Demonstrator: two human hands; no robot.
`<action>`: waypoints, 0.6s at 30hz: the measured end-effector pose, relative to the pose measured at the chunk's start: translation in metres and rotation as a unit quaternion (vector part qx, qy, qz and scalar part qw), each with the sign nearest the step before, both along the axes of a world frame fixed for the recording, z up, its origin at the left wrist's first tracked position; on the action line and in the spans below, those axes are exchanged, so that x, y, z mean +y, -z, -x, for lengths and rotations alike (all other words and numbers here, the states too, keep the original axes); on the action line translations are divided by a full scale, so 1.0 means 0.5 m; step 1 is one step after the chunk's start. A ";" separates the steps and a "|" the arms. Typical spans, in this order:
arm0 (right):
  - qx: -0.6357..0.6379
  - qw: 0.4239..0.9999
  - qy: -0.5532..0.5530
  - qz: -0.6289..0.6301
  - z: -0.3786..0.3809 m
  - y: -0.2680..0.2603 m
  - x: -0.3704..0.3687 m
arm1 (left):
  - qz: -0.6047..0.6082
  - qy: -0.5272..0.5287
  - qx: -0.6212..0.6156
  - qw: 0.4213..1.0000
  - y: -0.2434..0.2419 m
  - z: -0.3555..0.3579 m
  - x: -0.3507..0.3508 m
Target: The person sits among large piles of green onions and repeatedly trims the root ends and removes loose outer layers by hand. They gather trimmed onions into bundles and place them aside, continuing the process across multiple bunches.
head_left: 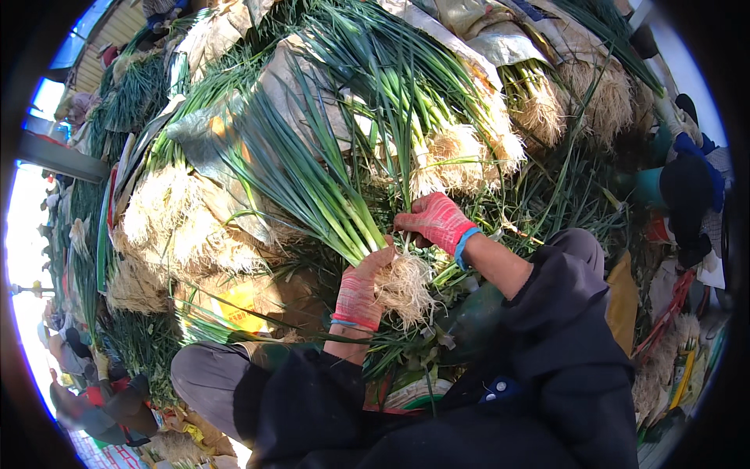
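Note:
My left hand (364, 287), in a red and white knit glove, is closed around the lower stalks of a bunch of green onions (334, 217). The bunch's pale roots (405, 287) hang over that hand's right side, and its green leaves point up and to the left. My right hand (436, 221), in a matching glove, pinches a single green onion (403, 146) near its white base, just above the roots of the bunch. Its thin leaves stand upright. The right fingertips are partly hidden. More green onions (433, 117) lie beyond my hands with their roots towards me.
Rooted onion bundles (161, 205) are heaped at the left. Sacking (293, 88) lies among the piles. Loose leaves (545, 187) spread right of my hands. A person (694, 182) is at the right edge; another person (105, 404) sits at the lower left. A metal beam (64, 158) crosses the left side.

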State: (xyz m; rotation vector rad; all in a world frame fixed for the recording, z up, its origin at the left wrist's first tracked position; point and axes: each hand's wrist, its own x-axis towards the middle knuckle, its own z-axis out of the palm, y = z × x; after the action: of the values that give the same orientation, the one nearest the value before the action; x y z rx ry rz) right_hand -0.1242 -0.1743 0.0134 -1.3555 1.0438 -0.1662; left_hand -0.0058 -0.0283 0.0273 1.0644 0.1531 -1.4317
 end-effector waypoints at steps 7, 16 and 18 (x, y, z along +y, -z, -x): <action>0.027 0.995 0.097 -0.002 0.003 -0.062 -0.060 | -0.023 0.036 -0.088 0.995 -0.017 0.003 0.015; -0.048 0.998 0.029 -0.001 -0.044 0.010 -0.002 | 0.009 0.145 -0.165 0.976 0.007 0.040 0.047; -0.069 0.997 0.037 0.021 -0.031 0.005 -0.005 | -0.012 0.091 -0.113 0.989 0.020 0.033 0.055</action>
State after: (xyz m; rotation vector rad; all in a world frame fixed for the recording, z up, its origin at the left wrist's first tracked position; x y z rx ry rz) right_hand -0.1086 -0.1770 0.0109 -1.3239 0.9801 -0.3337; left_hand -0.0224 -0.0007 0.0172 1.2790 -0.0922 -1.4606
